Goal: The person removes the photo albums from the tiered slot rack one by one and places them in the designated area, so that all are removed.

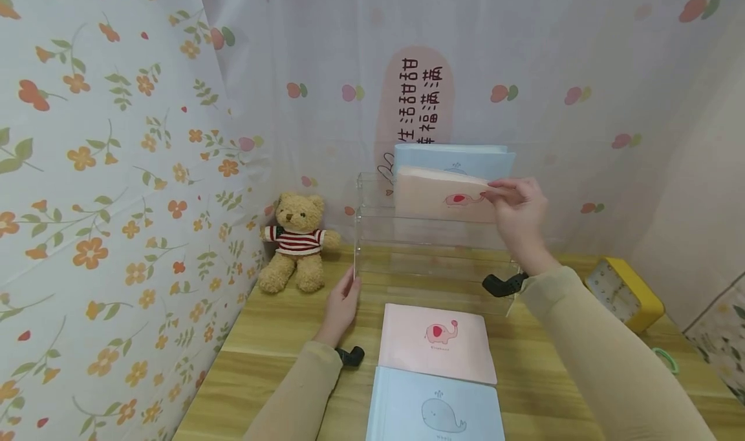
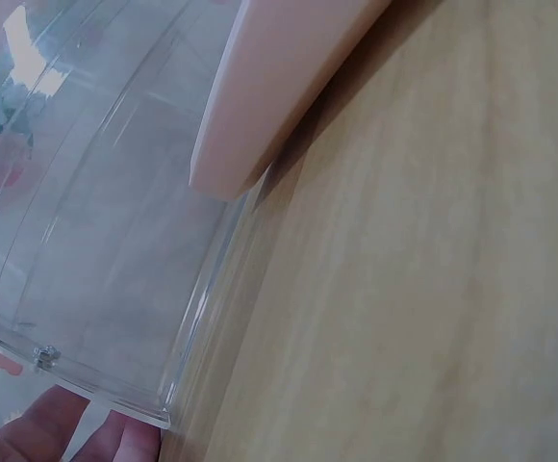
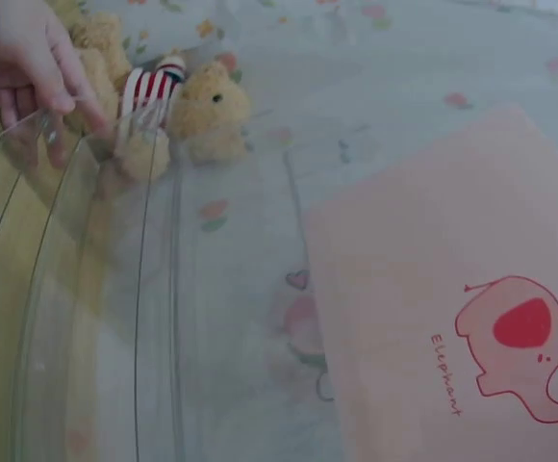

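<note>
Flowered cloth (image 1: pixel 116 169) covers the left side of the frame, and a paler printed cloth (image 1: pixel 326 53) with Chinese lettering hangs across the top. Below them a wood-grained counter (image 1: pixel 247 363) spreads to the bottom edge. On it, just right of centre, I see a clear tiered rack (image 1: pixel 433 246).

Two sleeved arms reach in from the lower part. At the bottom centre a whale booklet (image 1: pixel 436 405), light blue, lies flat, touching or nearly touching the pink booklet (image 1: pixel 436 344) above it, which also lies flat near the rack's foot. Another blue booklet (image 1: pixel 454 156) stands upright at the top of the rack, and in front of it is the elephant booklet (image 1: pixel 439 198), pink, near the upper middle; whether its lower edge rests on a tier I can't tell.

A teddy bear (image 1: pixel 299 240) in a striped top sits left of the rack; a yellow-cased block (image 1: pixel 637 289) is at the right.

The right hand (image 1: pixel 520 215) pinches the elephant booklet at its right end between thumb and fingers. The left hand (image 1: pixel 341 305) grips the rack's left side panel, thumb on one face, fingers on the other.

Smaller still, a black piece (image 1: pixel 503 286) sits at the right wrist, a black fitting (image 1: pixel 351 357) at the left, and a green loop (image 1: pixel 672 361) lies far right.
</note>
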`<state>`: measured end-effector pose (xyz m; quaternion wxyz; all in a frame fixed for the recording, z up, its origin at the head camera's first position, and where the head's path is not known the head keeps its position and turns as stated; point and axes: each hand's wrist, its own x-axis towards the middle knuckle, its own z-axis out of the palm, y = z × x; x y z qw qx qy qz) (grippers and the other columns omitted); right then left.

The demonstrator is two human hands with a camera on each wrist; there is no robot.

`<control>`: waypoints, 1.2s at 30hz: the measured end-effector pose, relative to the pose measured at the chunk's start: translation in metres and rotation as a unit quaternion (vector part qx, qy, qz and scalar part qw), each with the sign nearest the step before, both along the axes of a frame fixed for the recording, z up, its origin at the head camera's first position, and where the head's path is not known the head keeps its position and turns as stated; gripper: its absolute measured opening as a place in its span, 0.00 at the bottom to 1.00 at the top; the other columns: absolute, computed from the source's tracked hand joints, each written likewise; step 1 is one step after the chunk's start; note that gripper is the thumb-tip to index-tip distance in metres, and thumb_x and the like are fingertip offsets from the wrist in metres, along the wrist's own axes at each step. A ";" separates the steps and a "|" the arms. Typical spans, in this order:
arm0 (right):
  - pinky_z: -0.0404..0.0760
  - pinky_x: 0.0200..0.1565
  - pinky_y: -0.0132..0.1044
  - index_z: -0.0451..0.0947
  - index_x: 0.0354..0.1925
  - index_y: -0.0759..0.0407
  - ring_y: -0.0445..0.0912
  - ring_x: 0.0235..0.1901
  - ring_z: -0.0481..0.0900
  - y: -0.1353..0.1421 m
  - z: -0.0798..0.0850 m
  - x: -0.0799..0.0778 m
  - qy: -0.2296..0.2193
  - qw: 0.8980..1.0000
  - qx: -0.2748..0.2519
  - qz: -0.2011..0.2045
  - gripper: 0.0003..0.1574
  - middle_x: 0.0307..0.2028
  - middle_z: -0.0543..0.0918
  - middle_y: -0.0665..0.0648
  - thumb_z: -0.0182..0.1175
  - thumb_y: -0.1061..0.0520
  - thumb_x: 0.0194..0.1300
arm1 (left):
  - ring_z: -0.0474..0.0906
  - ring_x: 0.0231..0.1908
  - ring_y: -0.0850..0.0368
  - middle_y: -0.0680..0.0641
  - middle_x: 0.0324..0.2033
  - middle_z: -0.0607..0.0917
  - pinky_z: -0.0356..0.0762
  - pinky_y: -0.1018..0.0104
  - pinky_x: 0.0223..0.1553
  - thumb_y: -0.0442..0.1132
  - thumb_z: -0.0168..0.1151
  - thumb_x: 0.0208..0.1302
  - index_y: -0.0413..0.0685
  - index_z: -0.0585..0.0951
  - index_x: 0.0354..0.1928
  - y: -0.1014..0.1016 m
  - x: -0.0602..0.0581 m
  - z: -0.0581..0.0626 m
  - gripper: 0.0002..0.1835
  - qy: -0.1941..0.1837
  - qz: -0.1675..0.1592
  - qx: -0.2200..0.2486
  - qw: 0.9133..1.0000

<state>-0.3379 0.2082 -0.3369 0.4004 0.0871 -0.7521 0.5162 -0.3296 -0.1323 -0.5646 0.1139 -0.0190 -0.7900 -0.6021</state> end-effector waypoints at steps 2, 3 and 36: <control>0.69 0.51 0.26 0.92 0.46 0.69 0.30 0.44 0.70 0.002 0.002 0.009 0.016 1.000 -0.013 -0.005 0.09 0.36 0.73 0.36 0.76 0.65 0.69 | 0.72 0.79 0.40 0.42 0.79 0.76 0.70 0.42 0.81 0.49 0.57 0.87 0.53 0.73 0.82 0.000 -0.001 0.000 0.28 0.001 -0.001 0.003 1.000; 0.70 0.48 0.25 0.92 0.46 0.68 0.30 0.43 0.70 0.004 0.002 0.013 0.022 1.000 -0.016 -0.013 0.09 0.35 0.72 0.36 0.76 0.65 0.69 | 0.73 0.79 0.39 0.41 0.78 0.77 0.71 0.41 0.81 0.49 0.57 0.87 0.53 0.73 0.82 0.000 -0.001 0.000 0.28 0.003 0.000 0.002 1.000; 0.90 0.44 0.23 0.84 0.46 0.88 0.39 0.38 0.96 0.101 -0.106 0.166 0.105 0.923 -0.358 -0.092 0.17 0.36 0.92 0.55 0.75 0.80 0.58 | 0.73 0.79 0.37 0.39 0.78 0.76 0.70 0.39 0.81 0.50 0.57 0.87 0.49 0.72 0.82 0.001 0.001 0.002 0.29 -0.001 -0.002 -0.006 1.000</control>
